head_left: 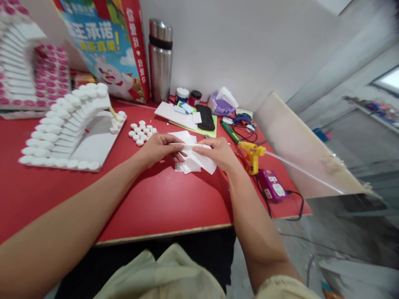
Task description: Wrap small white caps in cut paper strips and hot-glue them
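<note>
Over the red table, my left hand (161,148) and my right hand (220,150) both pinch a thin white sheet of paper (204,161), stretched between thumbs and fingers with its upper edge folded. More white paper pieces (188,167) lie beneath it on the tabletop. Left of my left hand sits a cluster of small white puffy rounds (141,133). Farther left stands a white stair model (75,124) edged with similar rounds; a few more rounds rest on its right corner. My fingers partly cover the sheet, and its full shape is hidden.
A yellow glue gun (253,154) with a long clear stick lies right of my right hand, by a purple power socket (273,187) with a cable. Behind are a black phone (205,117), a tissue pack (222,104), a steel thermos (161,62) and a printed bag (106,50).
</note>
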